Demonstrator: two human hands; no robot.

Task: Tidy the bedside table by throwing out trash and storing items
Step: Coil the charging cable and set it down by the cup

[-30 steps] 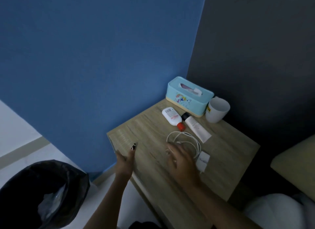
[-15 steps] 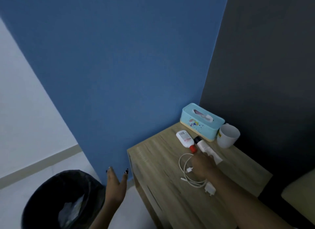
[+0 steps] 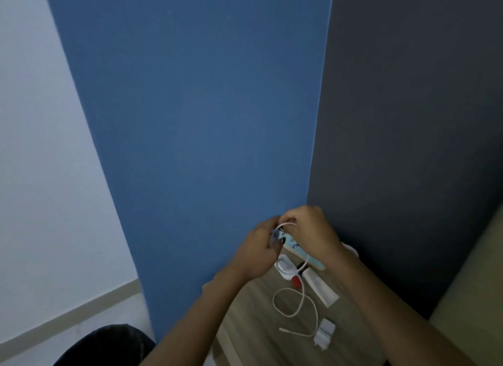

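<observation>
Both hands up off the counter (image 3: 245,311), close together, knuckles almost meeting.
- Left hand (image 3: 258,245): fingers curled in, pinching the upper bend of the white cable (image 3: 273,301).
- Right hand (image 3: 310,229): thumb and fingers closed on the same bend, just beside the left and slightly higher.

From that pinch the cable dropped straight down under the right hand. It then lay in one loose loop on the counter, below both hands and nearer the person. Its line ran from the hands back toward the near edge. The free connector tip and the charger plug (image 3: 325,335) lay at the far end of that run, well below the hands on the right-hand side.

Judgement: the cable was being gathered for storing, with most of its length unwound. The right hand was nearer the hanging strand and the plug, so it looked better placed to draw up slack while the left kept the coil. The loose tip might snag the red-capped bottle (image 3: 285,267) beneath the hands.
</observation>
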